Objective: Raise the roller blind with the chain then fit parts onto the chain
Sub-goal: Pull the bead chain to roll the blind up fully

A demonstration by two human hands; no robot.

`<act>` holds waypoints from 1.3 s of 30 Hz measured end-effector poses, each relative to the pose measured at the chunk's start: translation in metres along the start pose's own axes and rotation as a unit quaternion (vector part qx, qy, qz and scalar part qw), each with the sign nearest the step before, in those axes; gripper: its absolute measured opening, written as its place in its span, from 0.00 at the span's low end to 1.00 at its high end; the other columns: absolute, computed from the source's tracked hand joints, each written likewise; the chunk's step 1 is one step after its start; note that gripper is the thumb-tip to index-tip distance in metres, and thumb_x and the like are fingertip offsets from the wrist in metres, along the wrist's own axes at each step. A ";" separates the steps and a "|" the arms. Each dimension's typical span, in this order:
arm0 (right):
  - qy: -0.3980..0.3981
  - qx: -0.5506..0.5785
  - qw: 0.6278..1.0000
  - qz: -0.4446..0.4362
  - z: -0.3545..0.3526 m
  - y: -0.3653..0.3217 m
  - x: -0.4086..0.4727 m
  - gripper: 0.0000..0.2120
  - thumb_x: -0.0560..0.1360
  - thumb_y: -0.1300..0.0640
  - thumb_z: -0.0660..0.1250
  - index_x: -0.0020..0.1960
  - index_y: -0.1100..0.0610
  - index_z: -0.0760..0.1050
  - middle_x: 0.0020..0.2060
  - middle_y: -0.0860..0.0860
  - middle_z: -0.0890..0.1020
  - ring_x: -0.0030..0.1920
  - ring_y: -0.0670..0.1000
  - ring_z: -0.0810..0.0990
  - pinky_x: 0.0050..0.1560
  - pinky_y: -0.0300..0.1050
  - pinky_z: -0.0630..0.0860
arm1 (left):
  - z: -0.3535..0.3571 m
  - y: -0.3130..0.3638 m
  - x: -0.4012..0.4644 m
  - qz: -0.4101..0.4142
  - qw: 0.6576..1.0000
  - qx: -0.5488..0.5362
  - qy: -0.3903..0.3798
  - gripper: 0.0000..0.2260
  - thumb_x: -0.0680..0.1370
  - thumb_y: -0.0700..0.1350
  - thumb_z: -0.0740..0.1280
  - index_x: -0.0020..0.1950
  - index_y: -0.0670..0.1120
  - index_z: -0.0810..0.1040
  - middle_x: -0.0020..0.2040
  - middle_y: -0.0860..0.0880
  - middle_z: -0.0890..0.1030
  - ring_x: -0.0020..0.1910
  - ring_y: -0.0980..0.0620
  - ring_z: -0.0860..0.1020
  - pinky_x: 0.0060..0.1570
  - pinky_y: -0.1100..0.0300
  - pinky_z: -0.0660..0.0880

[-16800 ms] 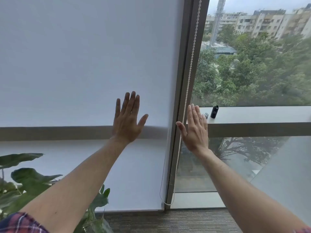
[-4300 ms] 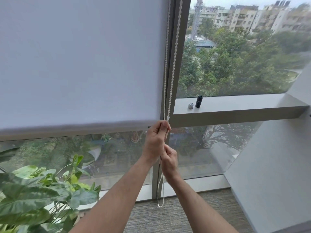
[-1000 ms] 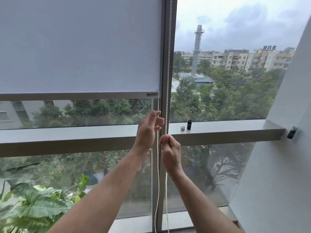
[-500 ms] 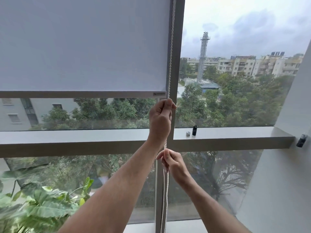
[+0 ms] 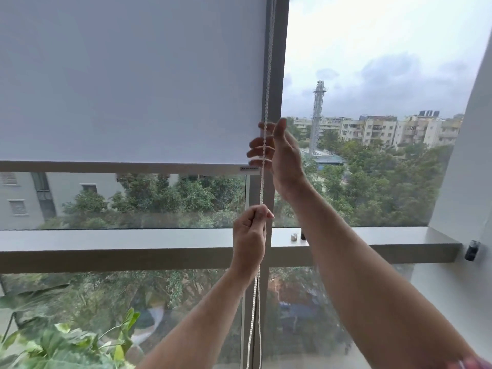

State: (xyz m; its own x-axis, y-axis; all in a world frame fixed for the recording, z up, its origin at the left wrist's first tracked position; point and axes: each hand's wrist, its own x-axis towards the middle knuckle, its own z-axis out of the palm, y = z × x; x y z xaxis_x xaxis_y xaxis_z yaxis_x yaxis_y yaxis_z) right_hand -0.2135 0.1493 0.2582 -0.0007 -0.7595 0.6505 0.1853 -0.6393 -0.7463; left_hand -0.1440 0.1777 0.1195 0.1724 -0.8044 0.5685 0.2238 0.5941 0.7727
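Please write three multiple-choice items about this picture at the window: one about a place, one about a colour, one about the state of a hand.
1. Where is the bottom bar of the roller blind?
A. Above the ledge
B. At the floor
C. Below the ledge

2. What colour is the chain?
A. Black
B. White
C. Red

3. What is the left hand doing?
A. Lying flat on the glass
B. Hanging free
C. Closed around the chain

Answers:
1 A, glass shows between the bar and the ledge.
2 B, the beads look white against the frame.
3 C, its fingers curl around the chain, while the right hand is open higher up.
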 end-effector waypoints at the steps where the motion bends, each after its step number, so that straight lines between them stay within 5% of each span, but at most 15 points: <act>1: 0.000 0.020 1.000 0.005 0.006 -0.011 0.008 0.24 0.85 0.45 0.47 0.62 0.61 0.73 0.36 0.54 0.79 0.32 0.49 0.79 0.32 0.44 0.77 | -0.004 -0.008 -0.006 -0.009 1.000 0.007 0.000 0.16 0.83 0.41 0.60 0.37 0.51 0.80 0.23 0.54 0.64 0.22 0.57 0.59 0.21 0.59 0.54; 5: 0.039 0.017 0.999 0.024 0.025 -0.039 0.031 0.22 0.85 0.46 0.48 0.53 0.58 0.77 0.29 0.49 0.70 0.24 0.44 0.66 0.23 0.39 0.63 | -0.015 -0.035 -0.030 -0.031 0.999 0.029 -0.019 0.16 0.82 0.40 0.61 0.38 0.51 0.80 0.22 0.56 0.67 0.22 0.59 0.60 0.20 0.65 0.57; 8: 0.086 -0.047 0.995 -0.005 0.028 -0.036 0.029 0.21 0.85 0.50 0.51 0.38 0.54 0.73 0.27 0.49 0.68 0.25 0.46 0.64 0.23 0.41 0.62 | -0.021 -0.046 -0.040 -0.020 0.998 0.052 -0.037 0.13 0.80 0.43 0.61 0.38 0.51 0.80 0.23 0.56 0.69 0.23 0.60 0.62 0.24 0.69 0.60; 11: 0.114 -0.077 0.987 -0.077 0.023 -0.022 0.018 0.21 0.85 0.55 0.53 0.34 0.53 0.68 0.27 0.49 0.68 0.27 0.46 0.65 0.23 0.36 0.65 | -0.030 -0.053 -0.040 0.009 0.992 0.097 -0.079 0.11 0.79 0.44 0.62 0.39 0.51 0.80 0.25 0.58 0.73 0.25 0.62 0.67 0.28 0.72 0.65; 14: 0.129 -0.124 0.975 -0.129 0.017 -0.010 0.007 0.21 0.84 0.57 0.54 0.32 0.54 0.67 0.26 0.49 0.69 0.27 0.46 0.66 0.28 0.37 0.65 | -0.046 -0.057 -0.032 0.023 0.977 0.156 -0.146 0.14 0.79 0.53 0.62 0.39 0.51 0.81 0.25 0.55 0.69 0.25 0.56 0.65 0.27 0.59 0.63; 16: 0.136 -0.138 0.971 -0.142 0.015 -0.002 -0.002 0.21 0.84 0.58 0.55 0.32 0.53 0.67 0.25 0.47 0.69 0.26 0.42 0.65 0.28 0.36 0.64 | -0.056 -0.057 -0.022 0.033 0.960 0.208 -0.183 0.18 0.79 0.57 0.60 0.41 0.50 0.83 0.27 0.53 0.76 0.27 0.55 0.73 0.30 0.59 0.69; 18: 0.136 -0.142 0.970 -0.143 0.016 0.005 -0.012 0.21 0.84 0.57 0.55 0.32 0.52 0.67 0.25 0.45 0.68 0.24 0.41 0.64 0.26 0.34 0.62 | -0.059 -0.050 -0.005 0.034 0.952 0.256 -0.163 0.23 0.78 0.61 0.55 0.47 0.50 0.85 0.39 0.52 0.85 0.38 0.56 0.82 0.40 0.56 0.79; 21: 0.146 -0.154 0.966 -0.148 0.016 0.013 -0.026 0.21 0.84 0.58 0.55 0.33 0.50 0.67 0.25 0.44 0.69 0.24 0.40 0.66 0.25 0.33 0.62 | -0.050 -0.021 0.028 0.036 0.959 0.255 -0.116 0.30 0.79 0.64 0.50 0.59 0.45 0.81 0.50 0.47 0.85 0.49 0.52 0.83 0.50 0.49 0.81; 26: 0.133 -0.143 0.971 -0.137 0.013 0.034 -0.055 0.17 0.83 0.58 0.56 0.38 0.48 0.74 0.30 0.40 0.77 0.29 0.39 0.76 0.29 0.36 0.74 | -0.008 0.059 0.081 0.083 0.983 0.118 -0.116 0.19 0.82 0.56 0.51 0.57 0.50 0.79 0.47 0.49 0.84 0.47 0.54 0.83 0.45 0.59 0.80; 31: 0.148 -0.163 0.965 -0.139 0.011 0.044 -0.072 0.20 0.83 0.61 0.56 0.32 0.52 0.66 0.24 0.43 0.66 0.25 0.42 0.62 0.27 0.35 0.58 | 0.038 0.121 0.106 0.021 0.986 -0.051 -0.160 0.18 0.85 0.52 0.53 0.59 0.41 0.76 0.35 0.49 0.80 0.33 0.51 0.79 0.33 0.57 0.77; 34: 0.142 -0.163 0.968 -0.130 0.009 0.042 -0.075 0.20 0.83 0.61 0.56 0.32 0.50 0.65 0.23 0.42 0.68 0.25 0.42 0.62 0.28 0.35 0.58 | 0.058 0.130 0.104 0.017 0.991 -0.072 -0.110 0.17 0.85 0.50 0.56 0.43 0.44 0.77 0.25 0.55 0.68 0.21 0.58 0.64 0.20 0.64 0.62; 39: 0.097 -0.139 0.983 -0.069 -0.007 0.064 -0.094 0.18 0.80 0.59 0.56 0.32 0.50 0.66 0.23 0.43 0.68 0.27 0.43 0.61 0.28 0.42 0.58 | 0.057 0.106 0.081 0.032 0.998 -0.040 -0.048 0.20 0.84 0.50 0.59 0.32 0.51 0.72 0.24 0.54 0.67 0.20 0.58 0.62 0.19 0.63 0.57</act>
State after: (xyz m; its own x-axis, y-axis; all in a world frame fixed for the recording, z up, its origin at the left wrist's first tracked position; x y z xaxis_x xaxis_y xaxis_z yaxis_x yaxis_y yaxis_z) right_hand -0.2082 0.1793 0.1485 -0.1991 -0.6545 0.7293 -0.1044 -0.7258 -0.6799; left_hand -0.1610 0.1753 0.2637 0.0967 -0.7594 0.6434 0.2911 0.6398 0.7113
